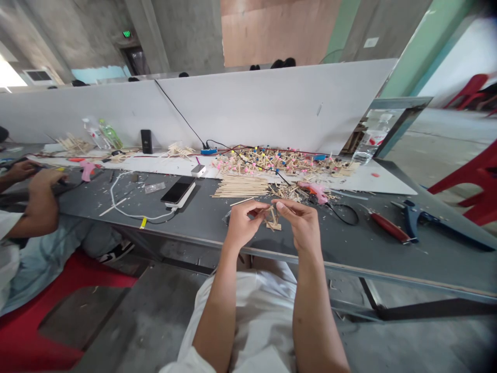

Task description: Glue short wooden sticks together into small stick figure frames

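Both of my hands meet over the front of the grey table, around a small wooden stick structure (273,225). My left hand (247,221) is closed, thumb and fingers pinching at its upper left side. From the other side my right hand (301,220) pinches its top with thumb and forefinger. My fingers partly cover the structure, so its full shape cannot be made out. Just beyond my left hand lies a bundle of thin wooden sticks (240,186). Behind my right hand a pink glue gun (316,191) rests among short stick scraps.
A pile of sticks with coloured ends (272,160) lies along the white partition (256,109). Left are a phone on a white power bank (178,192) and a cable. Red-handled pliers (390,227) and a blue-handled cutter (411,220) lie right. A co-worker's arm (39,197) is far left.
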### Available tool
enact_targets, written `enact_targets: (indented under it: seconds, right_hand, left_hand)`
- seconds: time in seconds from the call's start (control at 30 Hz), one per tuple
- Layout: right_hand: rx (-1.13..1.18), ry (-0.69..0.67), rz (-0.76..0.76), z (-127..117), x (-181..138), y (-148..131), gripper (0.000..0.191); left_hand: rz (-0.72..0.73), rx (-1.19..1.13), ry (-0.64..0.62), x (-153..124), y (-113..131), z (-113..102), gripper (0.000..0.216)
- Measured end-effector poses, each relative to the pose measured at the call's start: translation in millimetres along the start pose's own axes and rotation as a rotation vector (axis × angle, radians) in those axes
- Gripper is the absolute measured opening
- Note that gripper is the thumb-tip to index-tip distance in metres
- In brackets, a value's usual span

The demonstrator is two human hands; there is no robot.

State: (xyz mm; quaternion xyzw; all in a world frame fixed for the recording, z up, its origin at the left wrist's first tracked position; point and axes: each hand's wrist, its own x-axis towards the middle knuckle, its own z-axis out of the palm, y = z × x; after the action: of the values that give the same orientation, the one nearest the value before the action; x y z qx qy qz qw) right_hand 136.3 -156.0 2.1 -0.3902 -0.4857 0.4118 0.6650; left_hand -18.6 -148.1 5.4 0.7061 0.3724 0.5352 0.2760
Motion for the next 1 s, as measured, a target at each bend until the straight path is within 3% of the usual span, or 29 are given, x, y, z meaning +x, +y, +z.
enact_targets:
  seconds: [1.0]
  right_hand:
    - [-0.069, -0.049, 0.033, -1.5, 0.7, -0.2, 0.021]
  left_hand:
    - [-0.037, -0.019, -0.012, -1.1, -5.1, 1.1, 0.015]
